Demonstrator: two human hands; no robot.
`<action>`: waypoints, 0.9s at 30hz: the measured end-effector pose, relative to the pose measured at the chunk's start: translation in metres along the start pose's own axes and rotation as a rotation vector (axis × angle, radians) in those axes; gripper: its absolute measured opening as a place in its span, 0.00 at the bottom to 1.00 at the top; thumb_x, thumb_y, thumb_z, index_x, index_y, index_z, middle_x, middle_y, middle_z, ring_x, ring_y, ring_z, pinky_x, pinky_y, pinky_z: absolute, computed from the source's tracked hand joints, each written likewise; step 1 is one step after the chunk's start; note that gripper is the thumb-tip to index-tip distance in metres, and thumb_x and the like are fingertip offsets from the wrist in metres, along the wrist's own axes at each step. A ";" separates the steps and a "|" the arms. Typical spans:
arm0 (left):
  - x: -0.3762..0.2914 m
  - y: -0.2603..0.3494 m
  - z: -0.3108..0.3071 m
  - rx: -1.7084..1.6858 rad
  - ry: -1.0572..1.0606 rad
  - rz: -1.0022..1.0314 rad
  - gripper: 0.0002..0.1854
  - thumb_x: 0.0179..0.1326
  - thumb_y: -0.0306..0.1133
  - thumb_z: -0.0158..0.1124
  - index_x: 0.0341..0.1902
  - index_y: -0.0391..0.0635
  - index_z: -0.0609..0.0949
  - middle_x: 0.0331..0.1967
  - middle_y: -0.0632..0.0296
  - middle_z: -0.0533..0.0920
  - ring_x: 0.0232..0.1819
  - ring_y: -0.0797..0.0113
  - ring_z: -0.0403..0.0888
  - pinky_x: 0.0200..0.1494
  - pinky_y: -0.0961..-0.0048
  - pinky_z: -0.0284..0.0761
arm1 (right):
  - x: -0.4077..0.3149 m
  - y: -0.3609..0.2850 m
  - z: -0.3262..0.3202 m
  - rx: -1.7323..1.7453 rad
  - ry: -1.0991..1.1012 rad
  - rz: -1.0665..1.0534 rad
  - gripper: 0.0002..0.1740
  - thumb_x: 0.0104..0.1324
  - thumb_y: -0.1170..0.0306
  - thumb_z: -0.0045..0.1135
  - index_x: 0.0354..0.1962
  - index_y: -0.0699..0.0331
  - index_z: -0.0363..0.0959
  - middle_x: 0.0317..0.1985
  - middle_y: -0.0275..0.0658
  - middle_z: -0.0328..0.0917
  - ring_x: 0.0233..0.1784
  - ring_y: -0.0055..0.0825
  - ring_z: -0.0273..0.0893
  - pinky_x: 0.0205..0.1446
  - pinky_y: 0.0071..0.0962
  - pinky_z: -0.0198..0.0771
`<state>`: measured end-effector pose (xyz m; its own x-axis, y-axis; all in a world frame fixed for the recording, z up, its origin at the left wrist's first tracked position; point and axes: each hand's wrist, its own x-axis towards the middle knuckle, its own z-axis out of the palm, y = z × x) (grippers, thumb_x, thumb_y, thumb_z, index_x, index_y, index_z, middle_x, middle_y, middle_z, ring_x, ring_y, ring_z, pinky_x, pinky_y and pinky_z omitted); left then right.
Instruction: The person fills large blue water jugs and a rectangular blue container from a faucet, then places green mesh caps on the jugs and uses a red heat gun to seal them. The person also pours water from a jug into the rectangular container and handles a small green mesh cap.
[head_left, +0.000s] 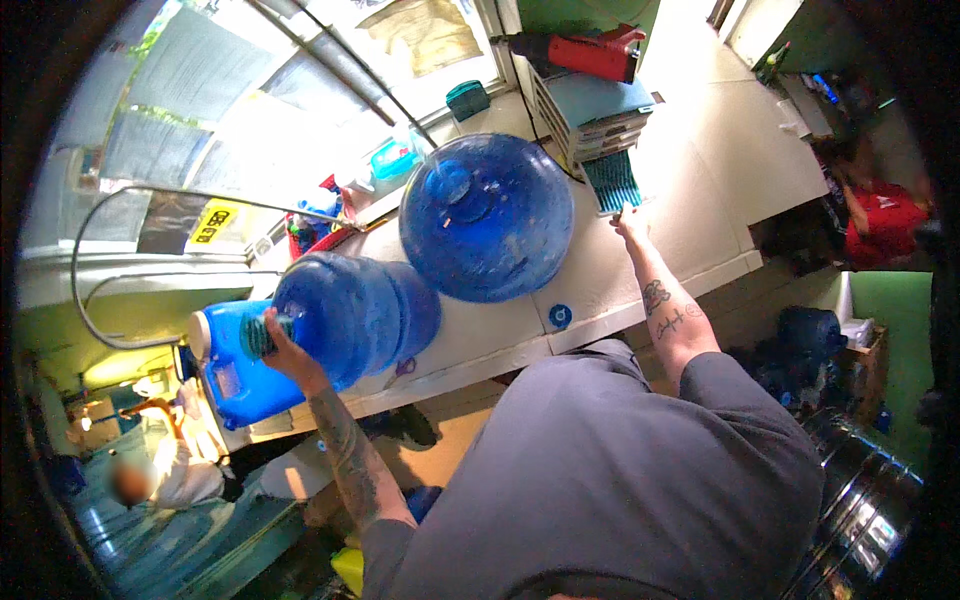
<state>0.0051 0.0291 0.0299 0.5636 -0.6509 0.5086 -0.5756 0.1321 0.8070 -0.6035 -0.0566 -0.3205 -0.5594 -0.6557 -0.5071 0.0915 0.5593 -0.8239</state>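
Observation:
Two large blue plastic water jugs are on the white tiled counter (480, 328). One jug (495, 232) stands upright, its capped neck towards the window. To its left, another ribbed jug (360, 307) appears tilted. My left hand (289, 352) holds a green bristled scrub brush (259, 336) over that jug's left end, beside a blue jerrycan (240, 390). My right hand (630, 223) reaches to the near edge of a dark teal ridged item (611, 180) by the stacked papers; whether its fingers grip it is unclear. A round blue cap (559, 316) lies near the counter's front edge.
A red and black power tool (592, 56) lies on a paper stack (607, 105). A black hose (79, 262) curves at left. Other people are at far left (184, 472) and far right (885, 217). Metal kegs or drums (862, 495) stand at lower right.

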 end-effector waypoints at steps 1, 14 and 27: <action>0.000 0.002 0.001 0.085 -0.019 0.044 0.16 0.73 0.39 0.59 0.46 0.35 0.83 0.45 0.60 0.83 0.47 0.66 0.79 0.55 0.63 0.74 | 0.007 -0.004 0.005 -0.007 0.009 0.048 0.23 0.75 0.48 0.49 0.38 0.62 0.72 0.32 0.42 0.84 0.29 0.27 0.85 0.27 0.25 0.74; 0.008 -0.010 0.001 0.175 0.047 0.002 0.16 0.72 0.43 0.59 0.40 0.40 0.82 0.38 0.63 0.83 0.42 0.66 0.79 0.51 0.65 0.73 | -0.014 -0.168 0.070 -0.316 -1.038 -0.514 0.33 0.73 0.41 0.48 0.50 0.66 0.78 0.41 0.41 0.84 0.49 0.33 0.82 0.52 0.32 0.74; -0.001 -0.007 0.012 0.099 0.251 -0.148 0.17 0.62 0.38 0.73 0.42 0.39 0.78 0.39 0.65 0.79 0.41 0.70 0.74 0.48 0.67 0.73 | -0.146 -0.283 0.103 0.123 -1.338 -0.062 0.22 0.75 0.56 0.51 0.60 0.56 0.75 0.57 0.34 0.80 0.58 0.25 0.77 0.62 0.28 0.71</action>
<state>0.0018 0.0196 0.0205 0.7672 -0.4512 0.4559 -0.5243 -0.0317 0.8510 -0.4629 -0.1719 -0.0393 0.6567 -0.7056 -0.2661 0.2076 0.5084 -0.8357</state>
